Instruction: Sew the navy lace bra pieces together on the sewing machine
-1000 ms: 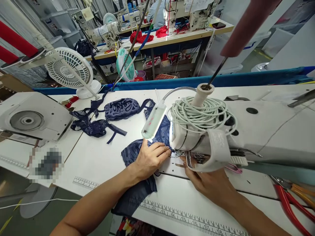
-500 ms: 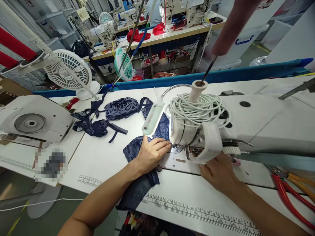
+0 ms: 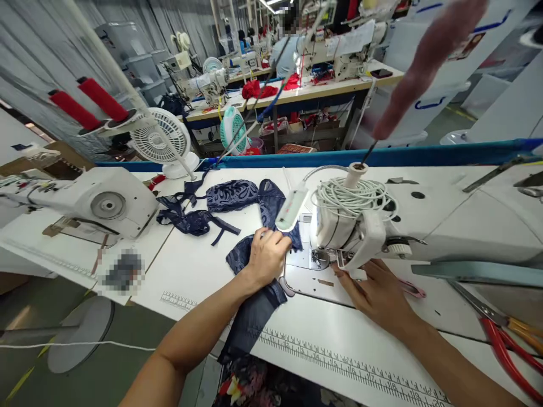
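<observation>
My left hand [image 3: 266, 255] is closed on a piece of navy lace fabric [image 3: 254, 305], gripping it left of the needle plate [image 3: 314, 263] of a white sewing machine [image 3: 407, 226]; the fabric hangs over the table's front edge. My right hand [image 3: 377, 291] lies flat on the table under the machine head, fingers stretched toward the presser foot, holding nothing that I can see. A lamp [image 3: 292, 209] on a gooseneck hangs over my left hand.
More navy lace pieces and straps [image 3: 212, 206] lie at the back left. A second white machine [image 3: 97, 198] and a fan [image 3: 163, 141] stand left. Red-handled pliers [image 3: 504, 345] lie at right. A coil of white cord [image 3: 354, 198] sits on the machine. Other workstations stand behind.
My left hand has drawn the fabric away from the needle to the left and curled shut on it. My right hand slid slightly right. The view has tilted up.
</observation>
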`<move>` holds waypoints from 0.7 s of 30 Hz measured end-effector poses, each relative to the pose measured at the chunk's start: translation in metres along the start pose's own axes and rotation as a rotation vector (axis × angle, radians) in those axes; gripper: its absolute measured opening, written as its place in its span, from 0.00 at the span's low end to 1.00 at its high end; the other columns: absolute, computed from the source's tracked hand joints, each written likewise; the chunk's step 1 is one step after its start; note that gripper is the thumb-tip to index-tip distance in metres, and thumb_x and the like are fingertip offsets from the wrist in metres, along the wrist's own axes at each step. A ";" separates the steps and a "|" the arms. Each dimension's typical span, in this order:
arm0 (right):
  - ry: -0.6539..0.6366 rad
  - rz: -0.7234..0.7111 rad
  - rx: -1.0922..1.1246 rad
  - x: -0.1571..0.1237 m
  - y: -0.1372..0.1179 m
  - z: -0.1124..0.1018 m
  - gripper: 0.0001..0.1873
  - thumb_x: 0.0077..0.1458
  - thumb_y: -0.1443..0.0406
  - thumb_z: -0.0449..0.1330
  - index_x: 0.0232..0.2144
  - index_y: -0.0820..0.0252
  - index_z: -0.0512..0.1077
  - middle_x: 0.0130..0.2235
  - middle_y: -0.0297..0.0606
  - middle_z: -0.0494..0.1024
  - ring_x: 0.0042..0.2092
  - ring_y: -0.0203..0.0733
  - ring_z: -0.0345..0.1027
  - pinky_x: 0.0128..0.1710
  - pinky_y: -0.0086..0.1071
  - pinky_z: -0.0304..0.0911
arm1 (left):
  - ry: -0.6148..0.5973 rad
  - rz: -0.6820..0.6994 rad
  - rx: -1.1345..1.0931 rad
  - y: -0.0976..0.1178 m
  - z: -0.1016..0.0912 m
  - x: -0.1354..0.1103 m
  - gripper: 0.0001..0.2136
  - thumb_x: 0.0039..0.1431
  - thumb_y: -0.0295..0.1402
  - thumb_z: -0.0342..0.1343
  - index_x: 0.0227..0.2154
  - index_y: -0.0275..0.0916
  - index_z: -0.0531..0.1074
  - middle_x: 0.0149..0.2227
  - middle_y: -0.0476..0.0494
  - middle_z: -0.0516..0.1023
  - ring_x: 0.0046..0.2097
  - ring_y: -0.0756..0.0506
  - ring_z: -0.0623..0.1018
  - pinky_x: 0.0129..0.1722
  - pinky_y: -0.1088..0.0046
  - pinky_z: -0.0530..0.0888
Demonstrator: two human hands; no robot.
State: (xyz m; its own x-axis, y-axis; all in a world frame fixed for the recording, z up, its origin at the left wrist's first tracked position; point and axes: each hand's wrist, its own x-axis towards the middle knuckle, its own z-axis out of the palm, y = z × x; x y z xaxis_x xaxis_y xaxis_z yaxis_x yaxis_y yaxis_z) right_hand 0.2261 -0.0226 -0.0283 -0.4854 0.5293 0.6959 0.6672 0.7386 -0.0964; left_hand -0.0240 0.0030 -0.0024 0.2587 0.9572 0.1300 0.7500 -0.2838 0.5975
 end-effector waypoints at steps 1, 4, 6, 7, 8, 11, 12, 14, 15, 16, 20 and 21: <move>0.013 -0.030 -0.008 0.001 0.000 -0.001 0.13 0.60 0.70 0.57 0.23 0.57 0.69 0.24 0.36 0.70 0.26 0.39 0.61 0.30 0.37 0.57 | 0.017 -0.062 -0.057 -0.001 -0.010 -0.001 0.07 0.64 0.29 0.49 0.34 0.38 0.72 0.38 0.43 0.73 0.45 0.42 0.71 0.55 0.59 0.62; 0.058 -0.167 -0.075 0.002 -0.001 -0.002 0.13 0.60 0.73 0.56 0.25 0.56 0.72 0.24 0.36 0.73 0.25 0.39 0.61 0.31 0.38 0.58 | 0.005 -0.134 -0.183 -0.001 -0.044 -0.015 0.09 0.65 0.34 0.47 0.34 0.38 0.70 0.33 0.46 0.71 0.37 0.46 0.71 0.40 0.70 0.68; 0.074 -0.240 -0.103 0.003 -0.005 -0.002 0.10 0.59 0.74 0.57 0.31 0.56 0.75 0.30 0.36 0.78 0.26 0.39 0.65 0.33 0.38 0.61 | -0.052 -0.156 -0.282 0.001 -0.064 -0.032 0.11 0.65 0.38 0.47 0.32 0.38 0.69 0.29 0.50 0.68 0.32 0.49 0.68 0.32 0.75 0.66; 0.072 -0.233 -0.079 0.004 -0.010 -0.002 0.09 0.59 0.74 0.57 0.34 0.56 0.75 0.33 0.36 0.80 0.28 0.39 0.68 0.35 0.38 0.62 | -0.078 -0.162 -0.317 0.002 -0.070 -0.040 0.12 0.65 0.39 0.46 0.32 0.38 0.69 0.28 0.50 0.67 0.30 0.50 0.67 0.30 0.76 0.64; 0.056 -0.199 -0.019 0.005 -0.016 -0.002 0.09 0.59 0.73 0.58 0.38 0.56 0.75 0.35 0.37 0.80 0.31 0.40 0.70 0.36 0.37 0.64 | -0.101 -0.172 -0.357 0.004 -0.075 -0.049 0.13 0.65 0.41 0.46 0.32 0.37 0.69 0.28 0.51 0.66 0.30 0.51 0.66 0.29 0.77 0.64; -0.027 -0.026 0.258 0.014 -0.042 -0.005 0.11 0.61 0.70 0.57 0.44 0.55 0.72 0.38 0.38 0.79 0.39 0.41 0.73 0.37 0.33 0.66 | -0.171 -0.245 -0.570 0.007 -0.079 -0.072 0.14 0.62 0.43 0.50 0.31 0.37 0.69 0.28 0.51 0.65 0.30 0.51 0.64 0.31 0.77 0.62; -0.044 0.025 0.335 0.018 -0.052 -0.007 0.11 0.62 0.69 0.56 0.45 0.54 0.72 0.38 0.38 0.78 0.41 0.42 0.73 0.38 0.33 0.67 | -0.191 -0.275 -0.657 0.007 -0.078 -0.077 0.14 0.61 0.44 0.52 0.30 0.36 0.69 0.28 0.51 0.64 0.31 0.51 0.63 0.31 0.77 0.61; -0.066 0.115 0.427 0.028 -0.070 -0.010 0.10 0.63 0.67 0.55 0.45 0.52 0.71 0.39 0.38 0.77 0.42 0.42 0.72 0.39 0.33 0.68 | -0.225 -0.320 -0.793 0.008 -0.076 -0.086 0.15 0.58 0.45 0.55 0.30 0.36 0.68 0.29 0.51 0.64 0.32 0.51 0.63 0.33 0.76 0.60; -0.085 0.174 0.454 0.032 -0.077 -0.012 0.10 0.64 0.66 0.54 0.46 0.51 0.71 0.40 0.38 0.77 0.43 0.42 0.72 0.40 0.34 0.68 | -0.236 -0.326 -0.823 0.009 -0.074 -0.089 0.15 0.58 0.45 0.56 0.30 0.36 0.69 0.29 0.51 0.64 0.32 0.51 0.63 0.33 0.76 0.60; -0.115 0.238 0.483 0.036 -0.084 -0.012 0.10 0.65 0.64 0.53 0.46 0.50 0.71 0.42 0.38 0.77 0.44 0.42 0.72 0.40 0.34 0.69 | -0.245 -0.323 -0.838 0.009 -0.073 -0.091 0.15 0.58 0.46 0.56 0.30 0.36 0.69 0.29 0.51 0.65 0.33 0.50 0.63 0.34 0.76 0.60; -0.278 0.445 0.635 0.048 -0.099 -0.010 0.13 0.65 0.56 0.52 0.46 0.50 0.73 0.45 0.40 0.76 0.46 0.43 0.70 0.32 0.31 0.69 | -0.249 -0.277 -0.809 0.013 -0.068 -0.099 0.14 0.58 0.45 0.56 0.31 0.37 0.70 0.30 0.51 0.66 0.33 0.50 0.64 0.35 0.76 0.61; -0.302 0.471 0.671 0.050 -0.102 -0.009 0.13 0.64 0.55 0.53 0.43 0.51 0.73 0.43 0.40 0.77 0.44 0.43 0.70 0.29 0.30 0.68 | -0.251 -0.265 -0.787 0.014 -0.067 -0.101 0.14 0.59 0.44 0.55 0.32 0.37 0.71 0.29 0.51 0.65 0.33 0.50 0.64 0.34 0.76 0.61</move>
State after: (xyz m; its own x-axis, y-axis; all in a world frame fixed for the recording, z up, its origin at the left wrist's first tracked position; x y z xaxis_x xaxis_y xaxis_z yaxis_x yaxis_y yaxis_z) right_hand 0.1389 -0.0753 0.0227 -0.4355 0.8591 0.2689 0.4090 0.4550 -0.7910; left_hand -0.0804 -0.0938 0.0464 0.3307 0.9191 -0.2141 0.1888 0.1579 0.9692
